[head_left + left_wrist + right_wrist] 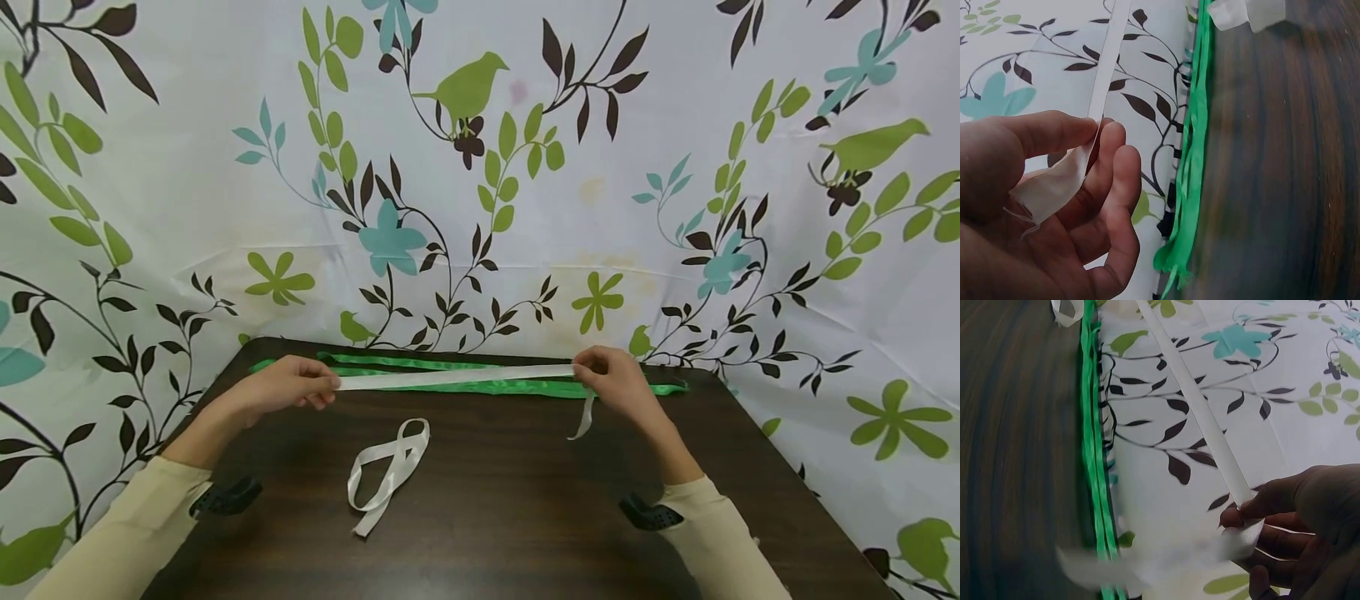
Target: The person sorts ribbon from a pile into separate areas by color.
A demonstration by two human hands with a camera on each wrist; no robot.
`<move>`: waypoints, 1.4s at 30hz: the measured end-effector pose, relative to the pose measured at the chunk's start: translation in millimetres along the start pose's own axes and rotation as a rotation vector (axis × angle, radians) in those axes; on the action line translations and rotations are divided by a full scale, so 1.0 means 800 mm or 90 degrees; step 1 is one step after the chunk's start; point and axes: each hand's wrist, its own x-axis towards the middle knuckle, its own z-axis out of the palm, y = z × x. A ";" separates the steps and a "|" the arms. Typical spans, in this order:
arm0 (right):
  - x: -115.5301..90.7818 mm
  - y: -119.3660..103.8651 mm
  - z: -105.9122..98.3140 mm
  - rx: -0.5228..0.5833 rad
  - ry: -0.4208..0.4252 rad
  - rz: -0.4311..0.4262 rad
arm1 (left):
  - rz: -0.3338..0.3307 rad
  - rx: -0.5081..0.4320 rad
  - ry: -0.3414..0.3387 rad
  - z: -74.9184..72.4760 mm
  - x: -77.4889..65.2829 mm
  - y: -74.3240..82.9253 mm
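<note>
A white ribbon (457, 377) stretches nearly straight between my two hands, above the far part of the table. My left hand (288, 387) pinches it between thumb and index finger; in the left wrist view its short frayed end (1047, 194) lies against the palm. At the other side my right hand (613, 379) pinches the ribbon, and a loose tail (583, 419) hangs below the fingers. That tail is blurred in the right wrist view. A second white ribbon (393, 479) lies looped on the table, nearer the front and left of centre.
Several green ribbons (525, 387) lie side by side along the far edge of the dark brown wooden table (487, 517). Behind the table hangs a white cloth (465, 208) printed with leaves, birds and flowers.
</note>
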 end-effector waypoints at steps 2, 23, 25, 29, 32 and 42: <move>-0.002 0.007 -0.002 -0.004 0.003 0.008 | -0.010 0.000 0.006 -0.002 0.002 -0.005; -0.005 0.071 -0.001 0.009 -0.036 0.106 | -0.064 0.041 0.065 -0.014 0.014 -0.063; -0.005 0.076 -0.001 0.007 -0.044 0.121 | -0.066 0.044 0.062 -0.014 0.014 -0.065; -0.004 0.084 -0.001 -0.004 -0.075 0.154 | -0.067 0.069 0.061 -0.012 0.014 -0.069; -0.003 0.090 -0.002 -0.023 -0.110 0.171 | -0.063 0.095 0.057 -0.010 0.014 -0.072; -0.006 0.097 -0.011 -0.063 -0.248 0.161 | -0.084 0.129 0.048 -0.004 0.014 -0.072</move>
